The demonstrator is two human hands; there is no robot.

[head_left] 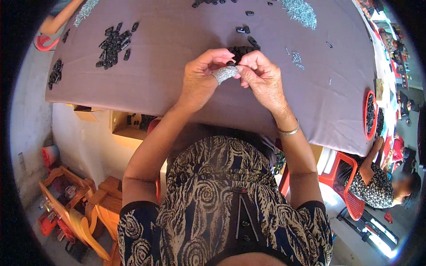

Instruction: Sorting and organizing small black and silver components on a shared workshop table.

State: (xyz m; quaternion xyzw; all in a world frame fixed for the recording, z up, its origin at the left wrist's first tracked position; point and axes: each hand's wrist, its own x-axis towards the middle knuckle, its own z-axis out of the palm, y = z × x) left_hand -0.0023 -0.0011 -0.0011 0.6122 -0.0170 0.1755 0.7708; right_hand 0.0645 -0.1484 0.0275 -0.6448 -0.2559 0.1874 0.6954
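Both of my hands meet above the near part of the cloth-covered table. My left hand (200, 76), its thumb wrapped in a grey knitted cover (225, 74), is closed on a small black plastic piece (230, 64). From the other side my right hand (262, 76) pinches thumb against forefinger at that same piece; anything tiny between those fingertips is hidden. A bracelet (290, 129) circles my right wrist. Just behind the hands lies a heap of black plastic pieces (242, 50), partly covered by my fingers.
Black pieces (113, 46) lie piled at the left. Small silvery metal parts (299, 13) form a heap at the far right, with a few (297, 60) nearer. A red basket (370, 115) stands by the right edge. Another person (372, 184) sits beyond a red chair (344, 181).
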